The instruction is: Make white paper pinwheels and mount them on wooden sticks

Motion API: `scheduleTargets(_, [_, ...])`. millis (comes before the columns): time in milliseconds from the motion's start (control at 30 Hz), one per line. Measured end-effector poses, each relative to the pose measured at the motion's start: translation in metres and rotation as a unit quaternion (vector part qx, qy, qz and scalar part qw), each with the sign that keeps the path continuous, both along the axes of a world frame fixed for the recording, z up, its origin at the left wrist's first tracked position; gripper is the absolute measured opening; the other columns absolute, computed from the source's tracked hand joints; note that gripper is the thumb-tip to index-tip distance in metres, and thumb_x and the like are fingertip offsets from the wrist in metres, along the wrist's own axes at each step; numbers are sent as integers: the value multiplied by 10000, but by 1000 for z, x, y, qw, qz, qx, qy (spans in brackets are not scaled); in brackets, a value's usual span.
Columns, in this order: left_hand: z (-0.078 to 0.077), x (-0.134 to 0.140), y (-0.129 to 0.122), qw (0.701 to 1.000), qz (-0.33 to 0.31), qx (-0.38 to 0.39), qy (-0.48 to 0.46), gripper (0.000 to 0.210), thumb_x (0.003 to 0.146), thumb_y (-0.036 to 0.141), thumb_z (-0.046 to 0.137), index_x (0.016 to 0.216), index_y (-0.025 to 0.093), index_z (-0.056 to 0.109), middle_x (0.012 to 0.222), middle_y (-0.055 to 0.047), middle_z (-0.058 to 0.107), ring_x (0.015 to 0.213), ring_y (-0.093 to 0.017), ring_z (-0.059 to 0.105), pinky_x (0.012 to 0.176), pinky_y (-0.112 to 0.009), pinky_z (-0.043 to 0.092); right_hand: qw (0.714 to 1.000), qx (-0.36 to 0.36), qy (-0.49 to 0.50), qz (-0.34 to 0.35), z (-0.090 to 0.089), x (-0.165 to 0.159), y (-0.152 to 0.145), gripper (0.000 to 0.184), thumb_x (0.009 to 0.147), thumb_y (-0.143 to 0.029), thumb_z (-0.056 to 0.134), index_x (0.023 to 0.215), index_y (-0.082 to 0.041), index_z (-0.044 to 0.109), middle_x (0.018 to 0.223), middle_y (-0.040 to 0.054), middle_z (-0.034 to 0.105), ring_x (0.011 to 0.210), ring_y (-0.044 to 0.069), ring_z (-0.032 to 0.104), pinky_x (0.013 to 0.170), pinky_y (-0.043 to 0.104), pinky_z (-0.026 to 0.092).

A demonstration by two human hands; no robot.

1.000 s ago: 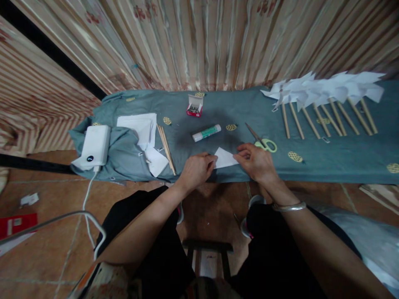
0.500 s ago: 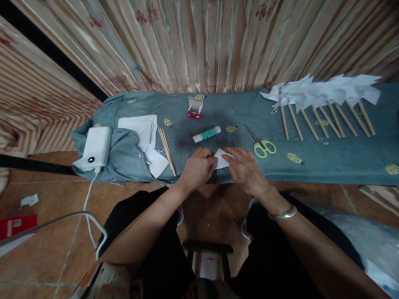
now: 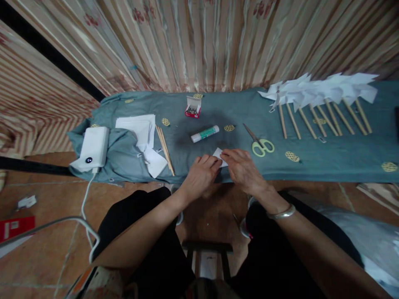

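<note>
A small piece of white paper (image 3: 217,153) lies at the table's front edge, mostly covered by my fingers. My left hand (image 3: 202,172) is closed on its left side, fingers curled over it. From the right, my right hand (image 3: 240,166) presses on the same paper with bunched fingers; a silver bangle is on that wrist. Just beyond the hands lies a glue stick (image 3: 205,134) with a green label. Scissors (image 3: 262,146) with light green handles rest to the right, blades slightly apart and pointing away.
A red box of small metal pins (image 3: 193,109) stands open at the back. Left are wooden sticks (image 3: 165,149), white paper sheets (image 3: 148,128) and a cabled white power bank (image 3: 94,147). Several paper pinwheels (image 3: 324,93) on sticks lie at the right. A green-grey cloth (image 3: 187,166) covers the table.
My hands have drawn closer together over the paper, so less of it shows. The whole view has shifted slightly; the other things lie as before.
</note>
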State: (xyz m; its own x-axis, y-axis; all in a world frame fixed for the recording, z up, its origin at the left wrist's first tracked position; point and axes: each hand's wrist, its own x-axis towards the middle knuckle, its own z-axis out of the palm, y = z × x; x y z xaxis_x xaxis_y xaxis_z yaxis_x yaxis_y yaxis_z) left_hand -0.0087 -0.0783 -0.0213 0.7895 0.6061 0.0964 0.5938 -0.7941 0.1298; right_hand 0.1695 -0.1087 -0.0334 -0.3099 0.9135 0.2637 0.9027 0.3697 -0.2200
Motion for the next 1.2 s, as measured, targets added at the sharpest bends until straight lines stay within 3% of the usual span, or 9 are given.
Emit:
scheduleTargets(267, [-15, -7, -19, 999, 6, 12, 30, 474, 981, 203, 343, 1430, 58, 390, 1409, -183, 507, 1276, -279, 436, 981, -401, 394, 995, 43, -90, -26, -9, -15, -13, 404, 939, -65, 351, 1254, 14, 592, 1259, 197, 649, 1125, 293, 531, 955, 426, 415])
scheduleTargets(600, [-16, -8, -21, 999, 3, 22, 45, 495, 980, 184, 321, 1455, 51, 365, 1453, -179, 487, 1287, -275, 448, 1007, -394, 382, 985, 72, -153, -24, -15, -26, -38, 461, 891, -23, 389, 1320, 93, 508, 1351, 257, 582, 1192, 328, 518, 993, 456, 405])
scheduleTargets(933, [-16, -34, -23, 996, 2, 30, 89, 554, 943, 129, 373, 1495, 121, 326, 1501, -153, 452, 1320, -261, 431, 997, -400, 402, 983, 52, -163, -71, -14, 15, -53, 464, 902, -65, 411, 1340, 61, 500, 1399, 255, 547, 1250, 321, 499, 995, 446, 405])
scheduleTargets(1200, [-11, -57, -33, 994, 15, 35, 106, 540, 941, 118, 385, 1481, 99, 370, 1504, -154, 459, 1347, -265, 432, 1000, -394, 415, 984, 40, -153, -88, -14, 18, -55, 484, 899, -65, 386, 1360, 50, 484, 1405, 264, 538, 1243, 334, 509, 971, 477, 432])
